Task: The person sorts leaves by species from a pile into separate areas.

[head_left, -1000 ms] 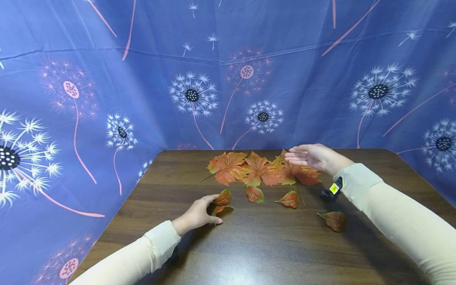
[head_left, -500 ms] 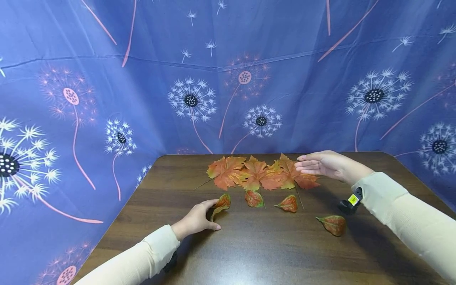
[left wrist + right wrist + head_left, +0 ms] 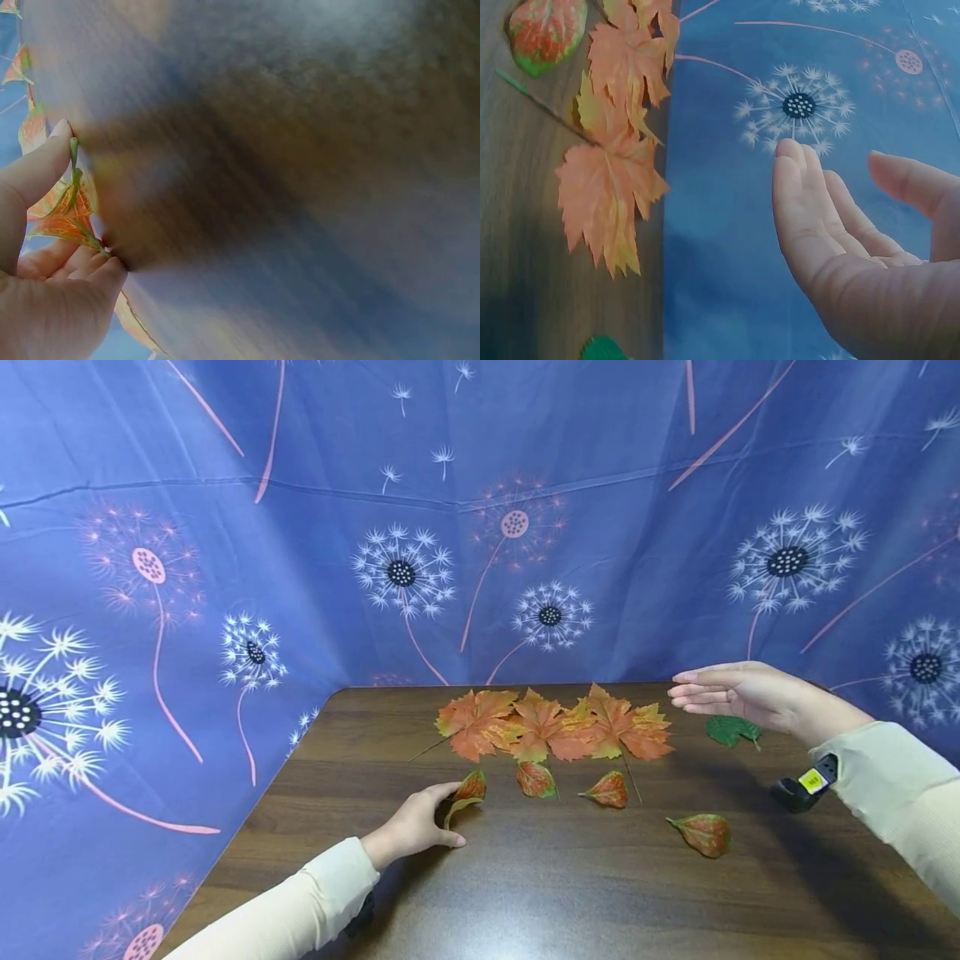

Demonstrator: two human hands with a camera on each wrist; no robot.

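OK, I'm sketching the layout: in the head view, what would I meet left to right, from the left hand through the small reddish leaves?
Left hand, curved leaf, first untouched leaf, second untouched leaf, third untouched leaf.

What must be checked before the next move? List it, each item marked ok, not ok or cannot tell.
1. Left hand placed at the two small leaves: ok, thumb and fingers on opposite sides.
2. Grip firm enough to lift them: cannot tell.
3. Right hand free: ok, it holds nothing.
4. Green leaf fully visible: not ok, partly behind the right hand in the head view.
5. Three other small red leaves clear of both hands: ok.
6. Orange maple leaves separate: not ok, their edges touch or overlap.
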